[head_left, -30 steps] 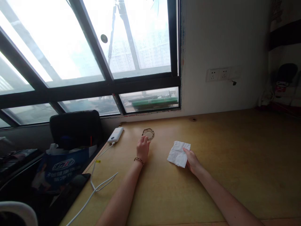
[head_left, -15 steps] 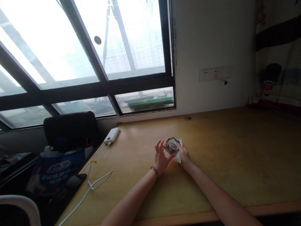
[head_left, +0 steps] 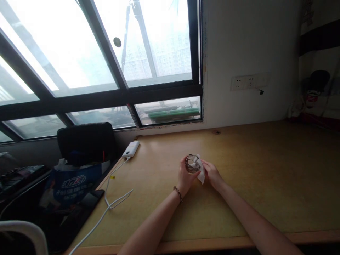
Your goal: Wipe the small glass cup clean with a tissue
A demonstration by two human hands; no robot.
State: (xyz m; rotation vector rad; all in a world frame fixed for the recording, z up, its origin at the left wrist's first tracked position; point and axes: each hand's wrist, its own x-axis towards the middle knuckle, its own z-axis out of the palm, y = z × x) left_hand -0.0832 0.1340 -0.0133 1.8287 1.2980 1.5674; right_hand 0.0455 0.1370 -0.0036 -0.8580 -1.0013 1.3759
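My left hand (head_left: 185,178) wears a beaded bracelet and curls around a small brown-tinted glass bowl (head_left: 189,168), thumb on the near side and fingers on the far left. The bowl is tilted with its opening toward me, just above the wooden table. A white tissue (head_left: 202,174) is pinched in the fingers of my right hand (head_left: 213,174). Part of the tissue lies inside the bowl's opening, and the rest hangs over its right side. My right fingertips are partly hidden behind the tissue.
On the wooden table (head_left: 252,170), a white power bank (head_left: 131,149) with a white cable (head_left: 108,198) lies along the left edge. Left of the table are a black chair (head_left: 86,140) and a blue bag (head_left: 77,184). A window and wall sockets (head_left: 244,82) are behind.
My left hand has closed further around the glass bowl. My right hand has shifted right off the bowl's rim, and the tissue now reaches into the opening. The view has turned slightly left.
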